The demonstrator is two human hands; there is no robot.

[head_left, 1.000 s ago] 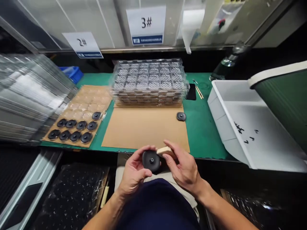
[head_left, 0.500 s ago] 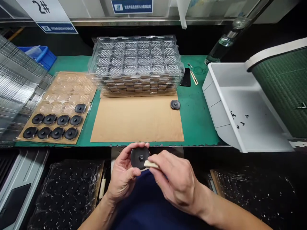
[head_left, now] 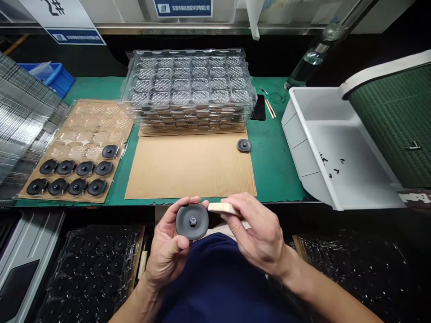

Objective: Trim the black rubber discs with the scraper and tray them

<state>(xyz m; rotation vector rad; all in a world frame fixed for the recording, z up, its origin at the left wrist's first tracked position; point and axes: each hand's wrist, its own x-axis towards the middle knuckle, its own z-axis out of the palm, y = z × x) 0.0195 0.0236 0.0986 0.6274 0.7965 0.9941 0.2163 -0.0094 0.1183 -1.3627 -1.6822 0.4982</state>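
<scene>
My left hand point(head_left: 170, 242) grips a black rounded-square plastic part point(head_left: 191, 229) by its rim. A short stub with a light-rimmed hole stands at the part's middle, facing up. My right hand point(head_left: 257, 235) is closed around a flat cream-coloured piece point(head_left: 222, 208), perhaps a tool's handle; the rest of it is hidden by the fingers. Its near end lies just right of the black part, close to my left fingertips. A similar black part point(head_left: 244, 145) rests by the right edge of the cardboard sheet point(head_left: 188, 168).
On the left, a clear tray point(head_left: 90, 121) on cardboard holds several black parts. Clear trays point(head_left: 190, 85) are stacked at the back. A grey bin point(head_left: 357, 157) with small black scraps stands right. Below the bench edge sits a filled tray point(head_left: 90, 269).
My right hand has moved right and up, taking the cream piece off the black part and turning it nearly level. My left hand has shifted slightly left with the part.
</scene>
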